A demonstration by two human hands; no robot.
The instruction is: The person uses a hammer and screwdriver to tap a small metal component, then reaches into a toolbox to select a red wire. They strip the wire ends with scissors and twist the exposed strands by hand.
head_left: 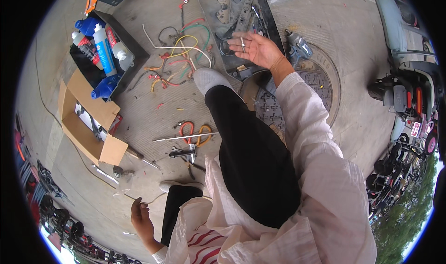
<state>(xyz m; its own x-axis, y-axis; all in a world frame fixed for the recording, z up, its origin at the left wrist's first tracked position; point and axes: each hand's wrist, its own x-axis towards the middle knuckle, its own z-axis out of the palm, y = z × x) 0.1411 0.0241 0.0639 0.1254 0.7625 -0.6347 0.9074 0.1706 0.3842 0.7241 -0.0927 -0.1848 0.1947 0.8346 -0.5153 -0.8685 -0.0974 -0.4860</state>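
Note:
My right hand [254,50] is palm up with its fingers stretched out, over the near part of a black tray [227,68]. A small silver metal piece [243,44] shows across the fingers; I cannot tell whether it is a ring or a loose part. The tray holds grey metal parts [224,7] and small tools. Just right of this hand lies a blue-grey cordless drill [299,46]. At the lower left my left hand [142,220] hangs low, its fingers loosely bent and apart, with nothing visible in it. A thin clear plastic bag [124,186] lies beyond it.
Loose coloured wires [186,45] spread over the floor. Left stand a black bin [134,62] of bottles and an open cardboard box [80,133]. Orange-handled scissors [186,128], a long screwdriver [179,137] and pliers [191,159] lie near my feet. A round manhole cover [320,90] is at right.

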